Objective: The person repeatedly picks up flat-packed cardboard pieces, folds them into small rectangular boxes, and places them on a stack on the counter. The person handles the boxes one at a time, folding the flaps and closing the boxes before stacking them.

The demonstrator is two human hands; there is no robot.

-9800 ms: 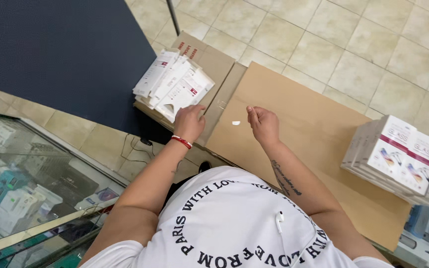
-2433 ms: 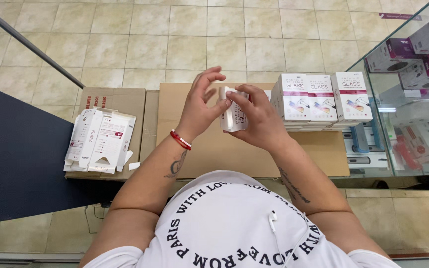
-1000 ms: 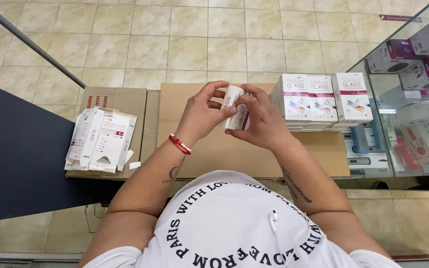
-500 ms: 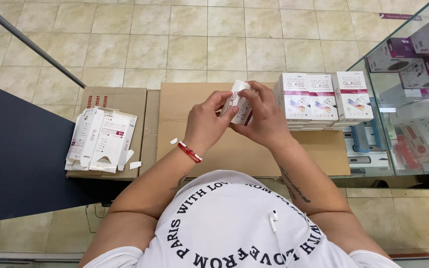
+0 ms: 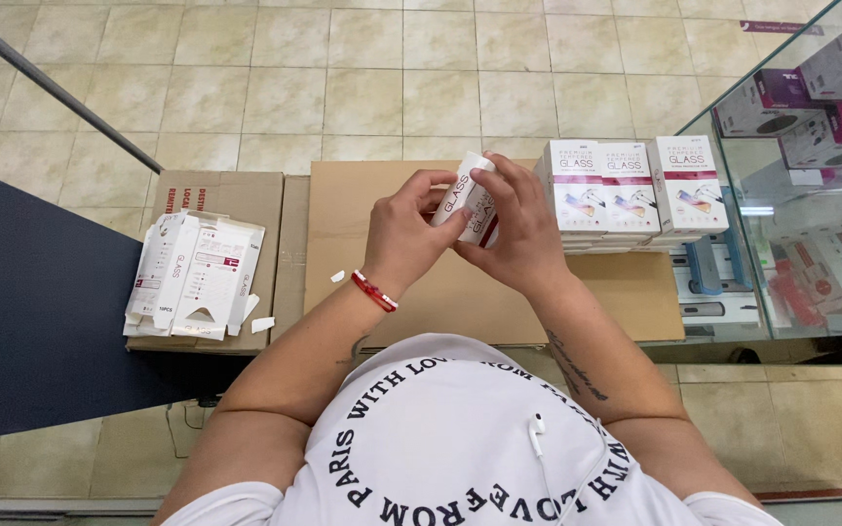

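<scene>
Both of my hands hold a small white carton with red and black print above a brown cardboard sheet. My left hand, with a red bracelet at the wrist, grips the carton's left side. From the right, my right hand wraps over it with fingertips on its top edge. The carton is tilted and partly folded. Stacks of finished white boxes stand just right of my hands.
A pile of flat unfolded white cartons lies on a cardboard box at the left. A small white scrap lies on the sheet. A glass display case with boxed goods stands at the right. A dark blue panel is at the left.
Over ten seconds the view shifted from a bare sheet to both hands holding a carton. In the last second the carton has been turned and tilted between the hands.
</scene>
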